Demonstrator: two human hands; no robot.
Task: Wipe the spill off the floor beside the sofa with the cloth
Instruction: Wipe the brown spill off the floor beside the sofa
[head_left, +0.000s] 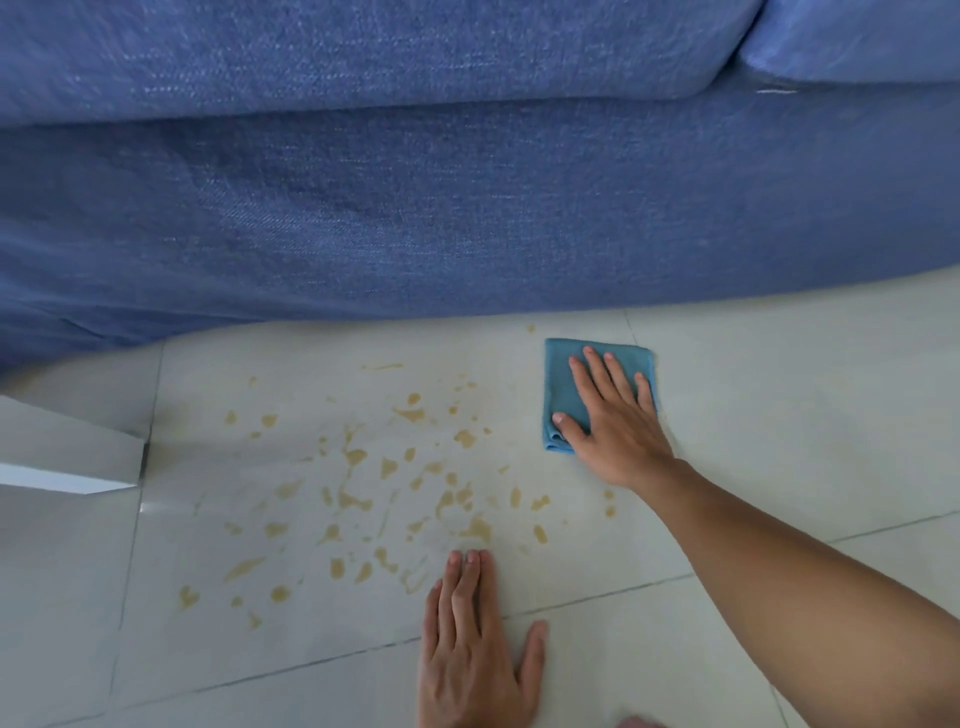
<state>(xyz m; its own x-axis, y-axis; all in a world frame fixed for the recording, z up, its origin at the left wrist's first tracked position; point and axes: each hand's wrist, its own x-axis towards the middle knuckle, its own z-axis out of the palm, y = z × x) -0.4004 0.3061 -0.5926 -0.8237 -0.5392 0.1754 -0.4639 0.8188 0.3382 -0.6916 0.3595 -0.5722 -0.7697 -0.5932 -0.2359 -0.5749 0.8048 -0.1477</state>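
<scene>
A spill (395, 488) of many yellowish-brown drops and streaks is scattered over the pale floor tiles (779, 395) in front of the blue sofa (415, 218). A folded blue cloth (563, 384) lies on the floor to the right of the spill, close to the sofa's base. My right hand (613, 415) lies flat on the cloth with fingers spread, pressing it down. My left hand (475, 644) rests palm down on the floor at the near edge of the spill, fingers together, holding nothing.
The sofa's base runs across the whole upper part of the view, with two cushions (852, 36) above it. A white angular object (67, 457) sits at the left edge of the floor. Dark grout lines cross the tiles.
</scene>
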